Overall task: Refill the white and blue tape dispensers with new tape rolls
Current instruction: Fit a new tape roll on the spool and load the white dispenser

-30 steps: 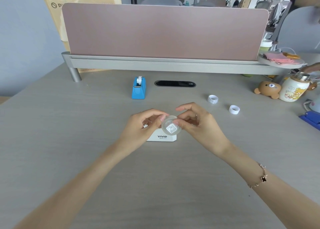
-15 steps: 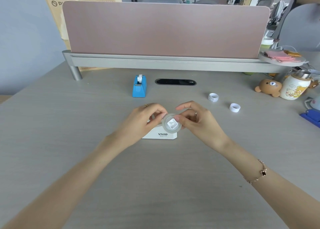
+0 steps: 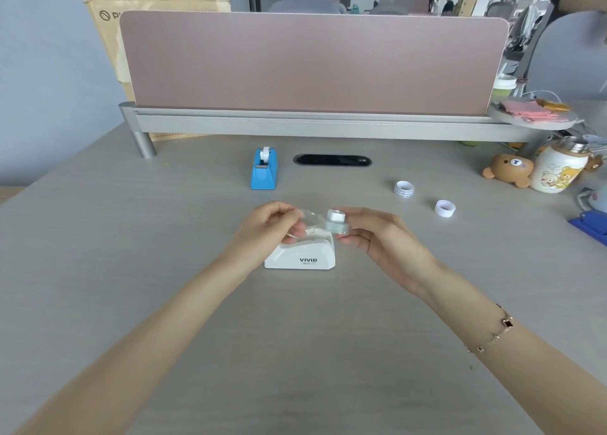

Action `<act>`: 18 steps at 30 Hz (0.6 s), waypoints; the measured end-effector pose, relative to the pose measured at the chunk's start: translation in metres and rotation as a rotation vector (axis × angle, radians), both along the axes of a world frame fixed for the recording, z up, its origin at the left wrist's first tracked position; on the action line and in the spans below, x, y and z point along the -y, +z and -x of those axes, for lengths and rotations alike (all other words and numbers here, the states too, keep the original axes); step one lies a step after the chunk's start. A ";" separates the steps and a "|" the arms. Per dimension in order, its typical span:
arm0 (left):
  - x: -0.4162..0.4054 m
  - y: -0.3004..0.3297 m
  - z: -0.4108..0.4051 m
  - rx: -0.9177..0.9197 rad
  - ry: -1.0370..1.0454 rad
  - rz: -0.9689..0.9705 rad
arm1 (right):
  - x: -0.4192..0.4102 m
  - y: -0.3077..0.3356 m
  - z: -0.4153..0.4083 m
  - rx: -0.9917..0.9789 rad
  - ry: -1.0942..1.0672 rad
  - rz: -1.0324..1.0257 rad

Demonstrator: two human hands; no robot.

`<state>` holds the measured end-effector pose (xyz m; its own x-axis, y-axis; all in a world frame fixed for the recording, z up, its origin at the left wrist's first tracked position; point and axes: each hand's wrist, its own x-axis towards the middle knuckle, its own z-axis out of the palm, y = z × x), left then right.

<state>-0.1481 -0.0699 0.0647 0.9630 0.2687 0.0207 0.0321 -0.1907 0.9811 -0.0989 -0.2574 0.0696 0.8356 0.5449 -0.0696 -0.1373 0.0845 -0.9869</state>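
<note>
A white tape dispenser (image 3: 300,258) marked VIVID stands on the desk in front of me. Just above it my right hand (image 3: 381,237) grips a clear tape roll (image 3: 336,226) with a white core. My left hand (image 3: 267,229) pinches the loose end of the tape strip (image 3: 308,219), which stretches from the roll to my fingers. Farther back, the blue tape dispenser (image 3: 263,170) carries a white roll in its cradle.
Two small empty tape cores (image 3: 403,188) (image 3: 444,208) lie to the right on the grey desk (image 3: 164,254). A bear toy (image 3: 507,170), a decorated bottle (image 3: 558,168) and a blue object (image 3: 589,226) crowd the right edge. A pink divider (image 3: 312,63) closes the back.
My hands have drawn apart. The left one has pulled a strip of tape out of the roll toward the left, and the roll has tipped from facing me to lying flatter.
</note>
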 end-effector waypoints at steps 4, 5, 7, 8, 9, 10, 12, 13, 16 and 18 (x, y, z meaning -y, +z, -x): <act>0.001 0.001 -0.002 -0.048 0.035 0.009 | 0.001 -0.001 -0.001 0.002 0.055 -0.005; 0.001 0.001 -0.002 -0.049 0.037 0.008 | 0.001 -0.002 0.000 0.025 0.040 0.030; 0.001 -0.001 -0.001 -0.023 0.036 -0.013 | 0.000 -0.003 0.000 0.092 0.001 0.117; 0.002 -0.002 -0.002 -0.006 0.037 -0.021 | 0.000 -0.003 0.001 0.133 -0.021 0.166; 0.002 -0.002 -0.002 0.003 0.042 -0.022 | -0.002 -0.003 0.001 0.173 -0.045 0.209; 0.002 -0.002 -0.002 0.000 0.051 -0.014 | -0.003 -0.003 0.003 0.210 -0.066 0.233; 0.002 -0.001 -0.003 -0.016 0.068 0.023 | -0.005 -0.002 0.006 0.281 -0.089 0.223; 0.001 -0.001 -0.003 -0.016 0.069 0.029 | -0.007 -0.001 0.007 0.321 -0.091 0.214; 0.001 0.002 -0.003 0.001 0.051 0.001 | -0.011 0.000 0.009 0.453 -0.097 0.301; 0.001 0.003 -0.003 0.010 0.056 0.008 | -0.015 0.000 0.008 0.486 -0.109 0.335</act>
